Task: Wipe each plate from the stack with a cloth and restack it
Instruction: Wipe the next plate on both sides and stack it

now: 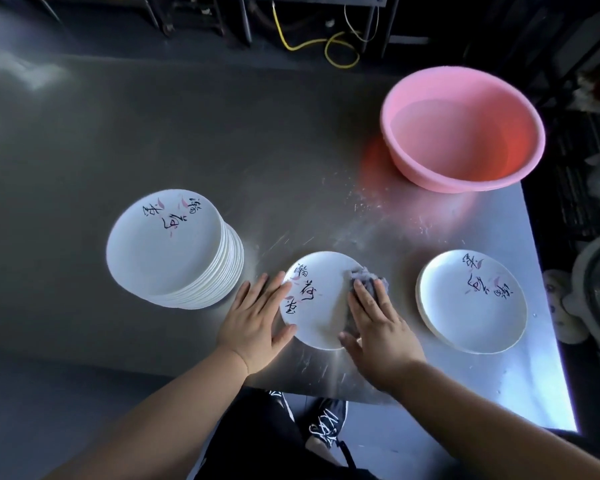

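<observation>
A single white plate (317, 306) with black script and pink marks lies on the steel table near the front edge. My left hand (257, 320) rests flat against its left rim, fingers straight. My right hand (378, 323) presses a grey cloth (368, 277) onto the plate's right side, fingers straight on top of the cloth. A tall stack of matching plates (168, 247) stands to the left. To the right sits a low stack of two or three plates (471, 303).
A pink plastic basin (463, 133) stands at the back right of the steel table (222, 133). The table's right edge runs close to the low stack. Yellow cables and metal legs lie beyond the far edge. My shoes show below the front edge.
</observation>
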{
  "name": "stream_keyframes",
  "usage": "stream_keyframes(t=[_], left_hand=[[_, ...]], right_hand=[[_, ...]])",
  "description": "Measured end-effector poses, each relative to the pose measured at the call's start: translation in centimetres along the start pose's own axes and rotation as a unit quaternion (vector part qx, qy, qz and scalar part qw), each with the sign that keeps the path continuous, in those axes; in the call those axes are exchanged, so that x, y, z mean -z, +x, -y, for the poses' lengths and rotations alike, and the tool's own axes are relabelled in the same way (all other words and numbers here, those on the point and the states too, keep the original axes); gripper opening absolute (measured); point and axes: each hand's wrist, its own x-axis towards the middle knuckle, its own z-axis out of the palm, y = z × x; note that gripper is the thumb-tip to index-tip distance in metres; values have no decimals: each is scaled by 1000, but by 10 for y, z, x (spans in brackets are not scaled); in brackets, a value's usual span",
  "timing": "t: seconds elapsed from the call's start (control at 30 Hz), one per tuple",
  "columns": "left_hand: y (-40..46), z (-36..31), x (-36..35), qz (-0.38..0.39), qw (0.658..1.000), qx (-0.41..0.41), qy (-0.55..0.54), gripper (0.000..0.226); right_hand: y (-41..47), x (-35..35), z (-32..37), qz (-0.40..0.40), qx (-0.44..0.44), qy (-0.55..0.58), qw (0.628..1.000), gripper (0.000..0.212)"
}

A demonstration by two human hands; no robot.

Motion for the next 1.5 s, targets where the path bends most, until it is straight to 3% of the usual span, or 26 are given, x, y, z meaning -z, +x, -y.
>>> stream_keyframes(t=[0.1,0.33,0.47,0.57,0.73,0.83,0.97,1.07,1.3,1.43,1.5], left_hand=[[0,0,-1,3,1000,2,2,75],[1,1,-3,-8,1000,8,-25,76],[-1,1,-3,-4,1000,10,-26,79],[-7,0,-1,-47,998,-8,-35,76],[-17,-19,1,-105,988,-97,-57,29],[-12,-29,-7,-114,986,-84,-94,12],[-7,-33,-13,-123,983,-62,-124,15],[-10,-33,-15,-120,981,-64,-135,18],[-18,-56,-5,-146,983,-21,-112,15],[-16,-81,4,-110,988,62,-87,44],[-13,-91,7,-88,990,78,-81,60]], right_hand=[[-33,-14,12,17,-12,-16,1000,93],[21,6,-3,-15,3,-2,1000,80],[-17,-17,16,9,-18,5,1000,81],[-38,-17,18,35,4,-6,999,85],[13,21,-19,43,21,14,999,74],[32,27,-24,42,21,31,998,72],[-10,5,2,40,-39,55,997,82],[-45,-5,15,78,-37,48,995,85],[6,19,-21,28,-7,51,998,72],[-21,-8,2,36,-37,89,995,81],[-43,-25,11,28,-2,42,999,79]])
